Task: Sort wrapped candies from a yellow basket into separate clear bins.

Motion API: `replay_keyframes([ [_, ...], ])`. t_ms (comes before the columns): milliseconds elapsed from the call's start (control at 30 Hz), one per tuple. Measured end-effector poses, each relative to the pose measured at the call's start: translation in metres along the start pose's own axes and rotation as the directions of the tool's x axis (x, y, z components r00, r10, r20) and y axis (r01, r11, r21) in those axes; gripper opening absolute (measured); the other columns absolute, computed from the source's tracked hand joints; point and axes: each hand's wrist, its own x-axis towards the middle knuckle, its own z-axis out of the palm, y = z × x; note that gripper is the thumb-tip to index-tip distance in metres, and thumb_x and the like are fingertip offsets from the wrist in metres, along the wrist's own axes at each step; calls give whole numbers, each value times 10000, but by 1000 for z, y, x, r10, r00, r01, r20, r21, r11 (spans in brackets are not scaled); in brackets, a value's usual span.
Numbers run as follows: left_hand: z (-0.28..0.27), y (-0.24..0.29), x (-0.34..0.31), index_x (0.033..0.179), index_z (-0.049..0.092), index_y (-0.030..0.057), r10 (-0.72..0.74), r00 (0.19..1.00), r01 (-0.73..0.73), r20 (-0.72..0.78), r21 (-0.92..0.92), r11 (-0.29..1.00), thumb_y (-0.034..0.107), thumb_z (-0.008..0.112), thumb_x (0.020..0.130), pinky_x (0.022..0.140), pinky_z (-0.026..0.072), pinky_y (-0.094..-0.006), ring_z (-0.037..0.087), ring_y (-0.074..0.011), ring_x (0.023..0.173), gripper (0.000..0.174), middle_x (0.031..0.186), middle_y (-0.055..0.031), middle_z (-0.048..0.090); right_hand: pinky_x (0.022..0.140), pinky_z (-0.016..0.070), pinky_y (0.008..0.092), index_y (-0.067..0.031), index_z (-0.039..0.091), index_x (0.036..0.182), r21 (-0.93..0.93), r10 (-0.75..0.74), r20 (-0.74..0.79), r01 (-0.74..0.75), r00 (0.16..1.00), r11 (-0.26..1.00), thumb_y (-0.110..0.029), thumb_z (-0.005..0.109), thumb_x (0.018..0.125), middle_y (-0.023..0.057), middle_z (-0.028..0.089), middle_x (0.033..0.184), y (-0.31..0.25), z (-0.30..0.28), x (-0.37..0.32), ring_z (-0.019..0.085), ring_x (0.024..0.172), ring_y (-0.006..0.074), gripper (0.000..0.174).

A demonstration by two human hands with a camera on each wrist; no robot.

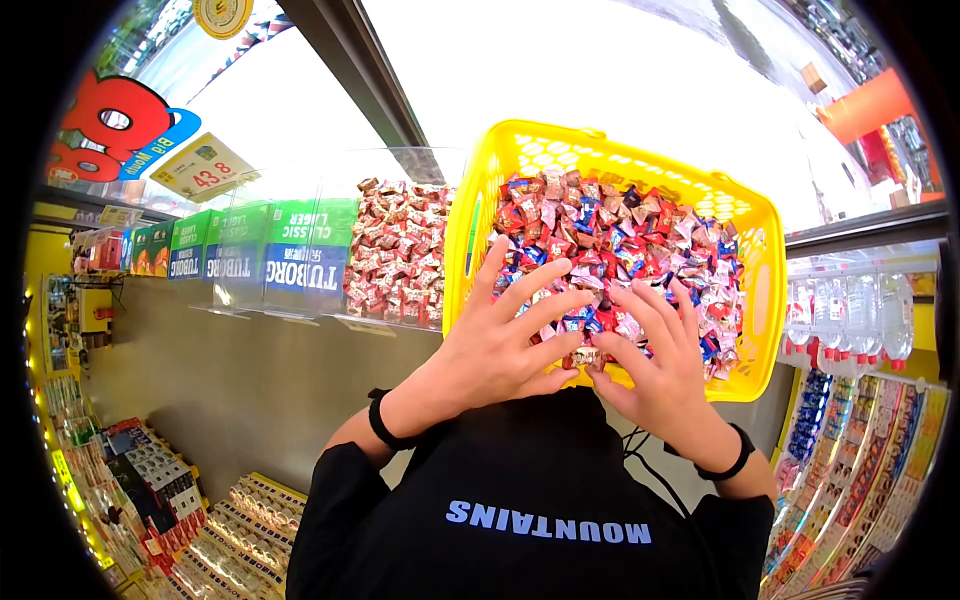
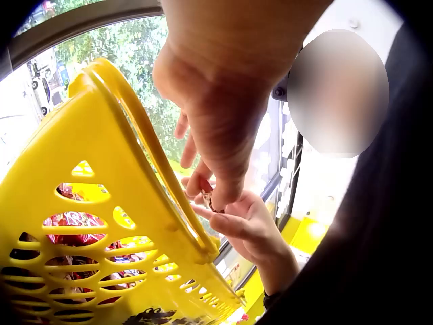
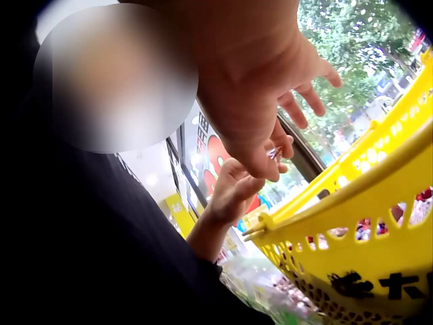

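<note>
A small wrapped candy (image 1: 585,357) sits between both hands, just above the near rim of a yellow plastic basket (image 1: 765,300). The left hand (image 1: 475,345) pinches one end of it with thumb and index finger, its other fingers spread over the basket. From the other side, the right hand (image 1: 665,375) pinches the candy with thumb and forefinger. In the left wrist view, the candy's wrapper (image 2: 208,198) shows between the meeting fingertips. Many candies (image 1: 570,215) in red, blue, pink and brown wrappers fill the basket.
Left of the basket, a clear bin holds more red-and-white wrapped candies (image 1: 395,250). Beside it stand green and blue Tuborg beer boxes (image 1: 312,240). Clear bottles (image 1: 845,310) line a shelf at right, above racks of packaged goods (image 1: 870,450). A window lies behind the basket.
</note>
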Motion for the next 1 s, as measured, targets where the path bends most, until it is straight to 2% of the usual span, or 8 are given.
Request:
replay_keyframes([
  [233, -4, 3, -12, 1001, 726, 220, -50, 999, 50, 8, 36, 998, 399, 877, 800, 1285, 180, -757, 478, -299, 1523, 308, 1500, 9, 620, 1223, 343, 669, -130, 752, 1146, 82, 9, -73, -3, 997, 997, -189, 882, 773, 167, 612, 1484, 2, 20, -8, 569, 1387, 391, 399],
  [267, -12, 3, -12, 1012, 770, 231, -80, 997, 80, -1, 77, 994, 351, 907, 763, 1298, 204, -713, 474, -328, 1520, 309, 1505, -13, 622, 1227, 338, 665, -129, 746, 1171, 83, 33, -64, -28, 997, 996, -199, 883, 780, 171, 607, 1489, 2, 21, -7, 567, 1387, 393, 421],
  [433, -48, -46, -54, 1031, 846, 201, -376, 860, 440, -345, 126, 889, 216, 936, 709, 1288, 276, -630, 472, -412, 1487, 334, 1507, -77, 623, 1244, 320, 649, -121, 712, 1268, 13, 96, -34, -95, 995, 995, -246, 881, 815, 184, 580, 1512, 12, 34, -17, 549, 1395, 399, 499],
  [500, -48, -71, -78, 1094, 827, 126, -443, 815, 535, -372, 190, 824, 126, 912, 742, 1256, 333, -577, 469, -423, 1492, 362, 1523, -121, 614, 1239, 326, 652, -102, 720, 1245, 7, 118, -12, -118, 993, 993, -234, 857, 847, 189, 575, 1517, 19, 40, -24, 540, 1407, 403, 441],
  [700, 10, -145, -152, 1137, 822, 166, -552, 810, 585, -198, 350, 732, 318, 905, 827, 1256, 279, -660, 472, -393, 1485, 355, 1528, -117, 597, 1228, 341, 647, -72, 740, 1157, 69, 148, -32, -146, 988, 987, -198, 831, 874, 194, 600, 1474, 23, 49, -25, 554, 1389, 403, 323],
  [767, 18, -152, -158, 1247, 791, 188, -568, 803, 587, -181, 407, 700, 376, 892, 856, 1257, 265, -681, 467, -403, 1486, 444, 1542, -119, 576, 1222, 351, 638, -64, 739, 1131, 59, 145, -35, -143, 989, 988, -190, 829, 875, 195, 616, 1444, 23, 49, -24, 566, 1374, 396, 300],
  [867, 9, -148, -138, 1325, 754, 187, -564, 795, 600, -222, 418, 682, 356, 888, 873, 1257, 269, -683, 453, -430, 1495, 501, 1552, -142, 563, 1214, 367, 623, -58, 737, 1108, 59, 156, -51, -153, 986, 986, -180, 827, 874, 190, 633, 1408, 22, 50, -25, 579, 1356, 386, 279],
  [1000, -44, -103, -59, 1302, 758, 174, -493, 843, 534, -217, 224, 815, 271, 890, 874, 1282, 284, -620, 437, -432, 1520, 458, 1561, -146, 558, 1205, 386, 604, -57, 735, 1093, 62, 166, -75, -162, 983, 985, -174, 825, 874, 181, 646, 1379, 22, 51, -27, 592, 1338, 379, 264],
])
